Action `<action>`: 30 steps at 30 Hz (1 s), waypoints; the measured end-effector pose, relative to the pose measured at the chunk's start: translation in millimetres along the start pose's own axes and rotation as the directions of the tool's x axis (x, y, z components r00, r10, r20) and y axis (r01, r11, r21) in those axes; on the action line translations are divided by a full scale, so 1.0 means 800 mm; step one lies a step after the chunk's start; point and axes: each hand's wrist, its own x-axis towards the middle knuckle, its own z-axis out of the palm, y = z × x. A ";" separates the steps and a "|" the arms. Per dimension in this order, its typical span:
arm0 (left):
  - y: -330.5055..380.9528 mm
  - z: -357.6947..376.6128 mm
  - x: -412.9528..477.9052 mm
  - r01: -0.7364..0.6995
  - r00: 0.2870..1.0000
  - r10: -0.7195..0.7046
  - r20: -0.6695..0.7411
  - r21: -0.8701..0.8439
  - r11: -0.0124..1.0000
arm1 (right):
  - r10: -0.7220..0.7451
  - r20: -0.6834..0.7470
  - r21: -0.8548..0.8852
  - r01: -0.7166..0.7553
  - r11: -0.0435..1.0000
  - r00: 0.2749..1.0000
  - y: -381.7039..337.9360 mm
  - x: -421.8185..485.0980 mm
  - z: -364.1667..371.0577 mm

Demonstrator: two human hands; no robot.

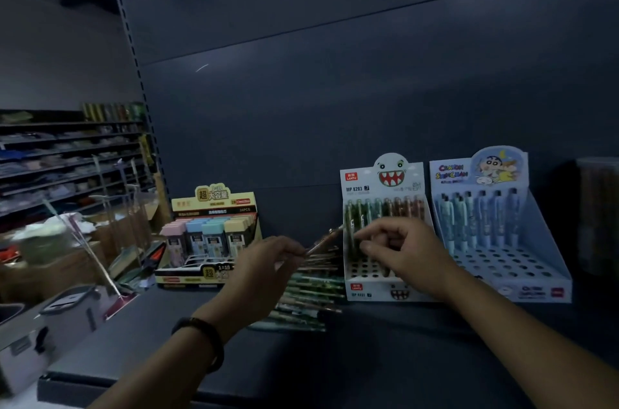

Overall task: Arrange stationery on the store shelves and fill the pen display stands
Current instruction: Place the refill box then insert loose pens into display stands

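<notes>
A white monster-face pen display stand sits on the dark shelf, with a row of pens upright at its back and open holes in front. My right hand pinches a green pen over the stand's left side. My left hand pinches a brown pen by its end, tip raised toward the stand. Under and between my hands a loose pile of pens lies on the shelf.
A blue cartoon pen stand, partly filled, stands right of the white one. A yellow-and-black box of pastel lead cases sits to the left. A dark tub is at far right. Grey bins and cluttered shelves lie left.
</notes>
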 end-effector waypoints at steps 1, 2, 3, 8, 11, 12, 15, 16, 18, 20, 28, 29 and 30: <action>0.013 0.006 0.005 0.041 0.999 -0.040 0.016 -0.083 0.996 | -0.002 -0.038 0.042 0.003 0.999 0.999 -0.002 0.002 -0.002; 0.024 0.012 0.008 0.075 0.997 -0.071 0.034 -0.168 0.983 | -0.002 -0.073 0.090 0.008 0.996 0.997 -0.004 0.003 -0.004; 0.035 0.020 0.012 0.094 0.995 -0.085 0.048 -0.252 0.963 | -0.001 -0.108 0.140 0.016 0.990 0.994 -0.006 0.005 -0.007; 0.087 0.056 0.028 0.124 0.992 -0.101 0.072 -0.519 0.846 | -0.003 -0.268 0.267 0.078 0.960 0.964 -0.010 0.013 -0.024; 0.110 0.071 0.034 0.094 0.995 -0.069 0.067 -0.564 0.820 | -0.014 -0.318 0.246 0.097 0.964 0.948 -0.009 0.017 -0.033; 0.116 0.075 0.036 0.091 0.996 -0.072 0.057 -0.577 0.811 | -0.009 -0.328 0.238 0.092 0.967 0.945 -0.007 0.018 -0.036; 0.128 0.085 0.039 0.082 0.995 -0.095 0.007 -0.579 0.811 | -0.011 -0.373 0.214 0.097 0.972 0.928 0.000 0.020 -0.045; 0.130 0.091 0.038 0.082 0.994 -0.109 -0.015 -0.557 0.826 | -0.017 -0.406 0.189 0.102 0.977 0.914 0.004 0.021 -0.049; 0.127 0.103 0.033 0.048 0.994 -0.085 -0.069 -0.424 0.904 | -0.028 -0.486 0.123 0.100 0.987 0.873 0.009 0.023 -0.059; 0.119 0.114 0.024 -0.097 0.989 0.076 -0.128 -0.161 0.982 | -0.039 -0.546 0.067 0.090 0.994 0.837 0.015 0.025 -0.066; 0.119 0.131 0.014 -0.322 0.947 0.322 0.013 0.107 0.941 | -0.138 -0.598 -0.171 0.042 0.984 0.789 0.038 0.019 -0.066; 0.119 0.132 0.013 -0.319 0.948 0.318 0.029 0.107 0.942 | -0.145 -0.585 -0.199 0.032 0.980 0.798 0.040 0.019 -0.064; 0.118 0.132 0.013 -0.314 0.949 0.312 0.037 0.108 0.943 | -0.146 -0.572 -0.217 0.023 0.976 0.807 0.042 0.019 -0.061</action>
